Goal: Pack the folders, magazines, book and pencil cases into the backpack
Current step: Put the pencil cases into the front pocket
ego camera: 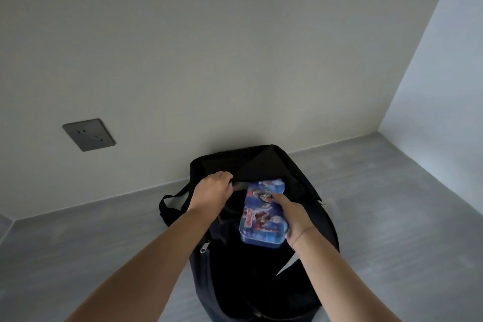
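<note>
Gripping the blue printed pencil case [261, 214] along its right edge, the right hand [295, 219] lays its forefinger [283, 200] straight across the case's top face, while its other fingers curl under the side and are hidden. The case lies tilted over the dark mouth of the black backpack [261, 162], its far end lowest and its near end raised in the hand. Just to the left, the left hand [213, 192] curls its fingers over a fold of the backpack's upper edge and pinches the cloth; its fingertips are hidden behind that fold. Inside the backpack all is black, and whatever lies there cannot be made out. The print on the case is blurred beyond reading. A zip pull [204, 246] hangs at the left rim beside the left forearm, and a strap [170, 204] loops out further left. The backpack's lower part is cut off by the bottom edge of the view. It stands on a grey surface [392, 204] against a white wall, where a dark socket plate [88, 134] sits well off to the left
</note>
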